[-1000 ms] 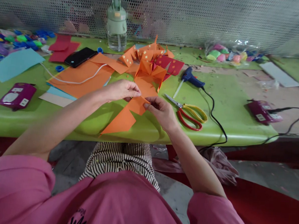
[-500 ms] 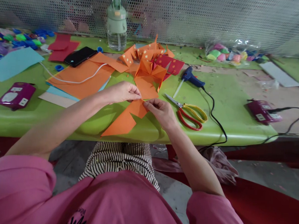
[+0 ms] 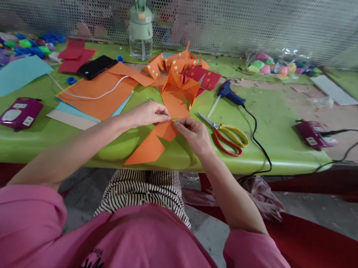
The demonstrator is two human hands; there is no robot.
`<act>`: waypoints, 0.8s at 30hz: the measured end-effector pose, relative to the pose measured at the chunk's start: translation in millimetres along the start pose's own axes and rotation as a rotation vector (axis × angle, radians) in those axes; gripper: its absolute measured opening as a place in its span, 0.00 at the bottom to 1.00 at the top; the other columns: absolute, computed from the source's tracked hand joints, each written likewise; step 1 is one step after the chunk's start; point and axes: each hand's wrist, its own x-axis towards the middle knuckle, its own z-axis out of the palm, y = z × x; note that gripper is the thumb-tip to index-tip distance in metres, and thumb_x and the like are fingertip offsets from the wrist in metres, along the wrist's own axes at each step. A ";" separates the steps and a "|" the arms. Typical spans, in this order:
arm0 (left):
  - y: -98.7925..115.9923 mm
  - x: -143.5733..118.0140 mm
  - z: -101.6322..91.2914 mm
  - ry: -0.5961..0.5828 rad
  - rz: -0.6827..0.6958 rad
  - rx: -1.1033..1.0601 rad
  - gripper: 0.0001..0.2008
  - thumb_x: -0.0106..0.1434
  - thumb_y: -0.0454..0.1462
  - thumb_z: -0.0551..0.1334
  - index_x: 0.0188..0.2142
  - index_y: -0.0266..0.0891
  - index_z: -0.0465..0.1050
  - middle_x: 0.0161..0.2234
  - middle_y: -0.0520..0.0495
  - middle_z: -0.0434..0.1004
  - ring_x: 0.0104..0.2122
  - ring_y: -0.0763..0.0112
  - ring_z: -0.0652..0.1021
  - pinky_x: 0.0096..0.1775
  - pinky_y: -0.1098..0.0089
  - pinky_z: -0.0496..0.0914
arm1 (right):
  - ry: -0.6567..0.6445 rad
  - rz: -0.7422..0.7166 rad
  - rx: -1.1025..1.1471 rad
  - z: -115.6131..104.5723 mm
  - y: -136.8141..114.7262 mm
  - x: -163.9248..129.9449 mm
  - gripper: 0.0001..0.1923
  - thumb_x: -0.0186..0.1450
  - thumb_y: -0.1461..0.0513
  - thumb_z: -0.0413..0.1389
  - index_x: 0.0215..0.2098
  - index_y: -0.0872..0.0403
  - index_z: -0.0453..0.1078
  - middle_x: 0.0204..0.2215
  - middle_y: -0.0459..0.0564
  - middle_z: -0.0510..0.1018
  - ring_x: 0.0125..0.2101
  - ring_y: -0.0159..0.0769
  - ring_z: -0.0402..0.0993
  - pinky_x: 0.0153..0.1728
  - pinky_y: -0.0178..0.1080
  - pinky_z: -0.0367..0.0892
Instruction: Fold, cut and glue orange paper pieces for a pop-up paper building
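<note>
A cut piece of orange paper [image 3: 150, 148] hangs between my hands near the front edge of the table, its pointed end toward me. My left hand [image 3: 152, 112] pinches its top edge with thumb and forefinger. Close beside it, my right hand [image 3: 194, 132] grips the same paper's upper right part between thumb and fingers. Just beyond my fingertips lies a folded orange paper shape [image 3: 177, 104]. Scissors [image 3: 224, 132] with one yellow and one red handle rest right of my right hand.
A blue glue gun [image 3: 230, 93] with a black cord lies behind the scissors. Orange sheets [image 3: 93, 101], a black phone [image 3: 97, 67] and a purple power socket [image 3: 19, 113] are at left. A water bottle [image 3: 140, 32] stands at the back. Another purple socket [image 3: 314, 134] sits far right.
The orange paper's lower pointed end has shifted slightly to the right. My left hand has moved a little right and down; both hands keep their pinch on the paper.
</note>
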 end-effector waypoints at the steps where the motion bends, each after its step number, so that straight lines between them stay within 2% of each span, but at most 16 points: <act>1: -0.3 0.4 -0.3 -0.003 -0.001 0.008 0.07 0.61 0.38 0.64 0.34 0.35 0.78 0.26 0.53 0.74 0.26 0.78 0.70 0.34 0.72 0.64 | -0.016 -0.007 -0.014 -0.5 -0.3 0.4 0.17 0.61 0.49 0.60 0.29 0.55 0.74 0.23 0.43 0.71 0.24 0.27 0.60 0.25 0.34 0.54; 6: -1.3 3.7 -3.9 -0.105 -0.034 0.064 0.07 0.59 0.39 0.65 0.32 0.36 0.78 0.25 0.53 0.73 0.26 0.77 0.69 0.33 0.72 0.64 | -0.124 -0.019 -0.155 -4.8 -0.9 4.4 0.20 0.62 0.47 0.60 0.28 0.56 0.75 0.20 0.41 0.64 0.23 0.26 0.54 0.24 0.35 0.48; 11: -7.2 5.7 -7.1 -0.152 -0.076 -0.085 0.07 0.60 0.38 0.65 0.33 0.36 0.76 0.27 0.52 0.73 0.28 0.77 0.72 0.35 0.71 0.67 | -0.091 0.005 -0.125 -5.8 -0.5 3.9 0.21 0.62 0.45 0.60 0.28 0.55 0.74 0.20 0.41 0.64 0.23 0.26 0.55 0.24 0.35 0.48; 17: -10.6 4.8 -10.6 -0.205 -0.009 -0.161 0.05 0.58 0.36 0.66 0.29 0.37 0.73 0.24 0.55 0.70 0.26 0.79 0.70 0.35 0.73 0.67 | -0.168 0.039 -0.186 -7.3 -4.6 0.0 0.26 0.58 0.40 0.62 0.22 0.54 0.72 0.16 0.38 0.57 0.19 0.25 0.47 0.22 0.36 0.41; 18: -10.5 4.9 -11.9 -0.219 -0.008 -0.181 0.05 0.58 0.36 0.66 0.29 0.37 0.73 0.24 0.55 0.70 0.26 0.79 0.70 0.34 0.73 0.67 | -0.163 0.039 -0.187 -8.1 -4.5 -0.1 0.27 0.57 0.40 0.62 0.21 0.54 0.71 0.15 0.39 0.57 0.19 0.25 0.48 0.21 0.36 0.42; 20: -10.3 5.2 -15.0 -0.234 -0.020 -0.214 0.05 0.58 0.36 0.66 0.29 0.37 0.73 0.25 0.55 0.71 0.26 0.79 0.70 0.34 0.73 0.67 | -0.148 0.055 -0.141 -10.5 -3.6 0.4 0.29 0.59 0.38 0.59 0.22 0.54 0.72 0.16 0.41 0.63 0.20 0.26 0.55 0.22 0.36 0.48; 22: -10.5 5.6 -18.4 -0.239 -0.038 -0.224 0.05 0.57 0.36 0.66 0.29 0.36 0.74 0.26 0.54 0.72 0.26 0.79 0.71 0.34 0.73 0.67 | -0.131 0.077 -0.060 -13.5 -2.5 1.0 0.30 0.62 0.37 0.54 0.24 0.54 0.74 0.22 0.46 0.73 0.23 0.29 0.65 0.26 0.36 0.58; 24: -10.6 6.0 -20.7 -0.233 -0.054 -0.210 0.05 0.57 0.36 0.66 0.30 0.36 0.74 0.26 0.53 0.73 0.26 0.79 0.71 0.34 0.72 0.67 | -0.121 0.081 -0.005 -16.3 -2.2 1.0 0.30 0.64 0.37 0.52 0.30 0.54 0.77 0.27 0.49 0.78 0.28 0.31 0.71 0.30 0.36 0.62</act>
